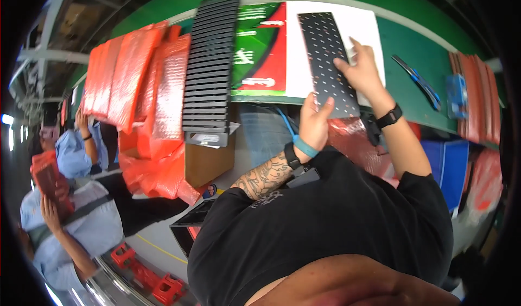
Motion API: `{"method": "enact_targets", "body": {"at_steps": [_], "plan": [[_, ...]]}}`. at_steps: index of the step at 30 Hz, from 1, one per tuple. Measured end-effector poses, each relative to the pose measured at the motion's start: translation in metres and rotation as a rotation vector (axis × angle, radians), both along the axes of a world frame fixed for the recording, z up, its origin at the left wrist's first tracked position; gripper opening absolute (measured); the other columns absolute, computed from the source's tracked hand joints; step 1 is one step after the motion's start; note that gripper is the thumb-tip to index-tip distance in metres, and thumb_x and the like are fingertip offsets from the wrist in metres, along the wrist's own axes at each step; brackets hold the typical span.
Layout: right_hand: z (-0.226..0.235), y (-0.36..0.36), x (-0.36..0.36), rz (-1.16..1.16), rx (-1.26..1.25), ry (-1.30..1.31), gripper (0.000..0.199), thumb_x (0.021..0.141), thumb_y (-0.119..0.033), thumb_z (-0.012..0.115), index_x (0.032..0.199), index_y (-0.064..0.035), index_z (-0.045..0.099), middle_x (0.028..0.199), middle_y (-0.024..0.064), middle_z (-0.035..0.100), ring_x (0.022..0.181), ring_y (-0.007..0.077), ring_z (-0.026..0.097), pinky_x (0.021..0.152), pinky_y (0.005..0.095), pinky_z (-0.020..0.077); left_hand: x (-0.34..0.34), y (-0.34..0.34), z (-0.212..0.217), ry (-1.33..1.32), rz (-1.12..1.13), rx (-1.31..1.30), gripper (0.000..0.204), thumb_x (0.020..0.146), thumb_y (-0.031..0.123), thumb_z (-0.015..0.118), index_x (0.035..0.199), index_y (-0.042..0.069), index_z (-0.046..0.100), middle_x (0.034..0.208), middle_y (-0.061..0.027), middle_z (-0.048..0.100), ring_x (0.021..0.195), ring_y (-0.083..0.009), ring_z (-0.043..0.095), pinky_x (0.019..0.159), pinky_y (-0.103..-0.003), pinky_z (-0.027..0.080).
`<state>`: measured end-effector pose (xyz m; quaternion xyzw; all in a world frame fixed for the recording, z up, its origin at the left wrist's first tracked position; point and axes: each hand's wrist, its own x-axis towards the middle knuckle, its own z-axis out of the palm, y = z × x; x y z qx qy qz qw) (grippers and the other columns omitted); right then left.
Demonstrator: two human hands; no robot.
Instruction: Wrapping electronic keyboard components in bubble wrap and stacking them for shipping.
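Observation:
A long black panel (pixel 327 61) with rows of small light slots lies tilted over a white sheet on the bench. My left hand (pixel 314 124) grips its near left corner, the thumb on top. My right hand (pixel 362 70) is at its right edge, thumb over the panel's face and index finger stretched past the edge; its other fingers are curled and partly hidden. Left of the white sheet (pixel 363 26) lies a green and red printed board (pixel 260 51). Beside that stands a stack of black slatted panels (pixel 210 67).
Red bubble-wrap packs (pixel 125 72) are piled at the left, with more red packs (pixel 477 97) at far right. A blue-handled cutter (pixel 418 80) lies on the green bench right of my hand. A blue bin (pixel 445 170) stands below. Two people (pixel 81 219) work at the left.

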<state>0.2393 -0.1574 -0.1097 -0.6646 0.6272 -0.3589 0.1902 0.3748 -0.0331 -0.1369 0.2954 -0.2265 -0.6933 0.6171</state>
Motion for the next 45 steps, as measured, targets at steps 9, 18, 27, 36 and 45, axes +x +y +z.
{"method": "enact_targets", "body": {"at_steps": [9,18,27,36,45], "plan": [[0.05,-0.095,-0.004,0.483,0.122,0.289,0.051,0.08,-0.025,0.08,0.118,0.0052,0.065,0.111,0.0293,0.065,0.106,0.0409,0.062,0.092,0.0452,0.0496,-0.015,-0.012,-0.016,-0.077,0.156,-0.036,0.037,0.103,0.013,0.055,0.137,-0.001,0.048,0.128,-0.0056,0.06,0.118,-0.0143,0.053,0.105,-0.033,0.041],[0.039,0.01,-0.028,0.281,0.252,0.27,0.043,0.082,-0.038,0.082,0.081,0.0005,0.062,0.064,0.0126,0.066,0.06,0.0222,0.066,0.055,0.037,0.0496,0.002,-0.011,0.008,-0.037,0.006,0.027,0.033,0.103,0.002,0.051,0.135,-0.001,0.046,0.126,-0.0088,0.061,0.115,-0.0167,0.058,0.103,-0.034,0.046],[0.068,0.045,-0.028,0.332,0.254,0.285,0.037,0.08,-0.029,0.082,0.078,0.0027,0.064,0.067,0.0196,0.065,0.063,0.0305,0.067,0.056,0.0397,0.0493,-0.002,-0.01,0.003,-0.078,0.053,0.002,0.033,0.103,0.002,0.05,0.136,-0.001,0.046,0.132,-0.0087,0.058,0.12,-0.0163,0.055,0.107,-0.033,0.043],[0.049,0.015,-0.012,0.386,0.259,0.327,0.04,0.079,-0.03,0.082,0.083,0.0052,0.064,0.076,0.0256,0.066,0.073,0.0406,0.068,0.066,0.0438,0.0527,-0.003,-0.01,0.004,-0.099,0.055,-0.023,0.034,0.104,0.004,0.051,0.137,-0.001,0.045,0.134,-0.0092,0.056,0.124,-0.0167,0.053,0.109,-0.035,0.041],[0.035,-0.009,-0.028,0.57,0.656,-0.248,0.021,0.088,-0.016,0.077,0.081,-0.0008,0.064,0.064,0.0007,0.062,0.055,0.0093,0.055,0.05,0.0263,0.0414,-0.002,-0.008,-0.001,-0.022,0.031,-0.026,0.037,0.108,0.018,0.047,0.14,-0.002,0.042,0.137,-0.0109,0.055,0.125,-0.018,0.053,0.109,-0.035,0.041]]}}
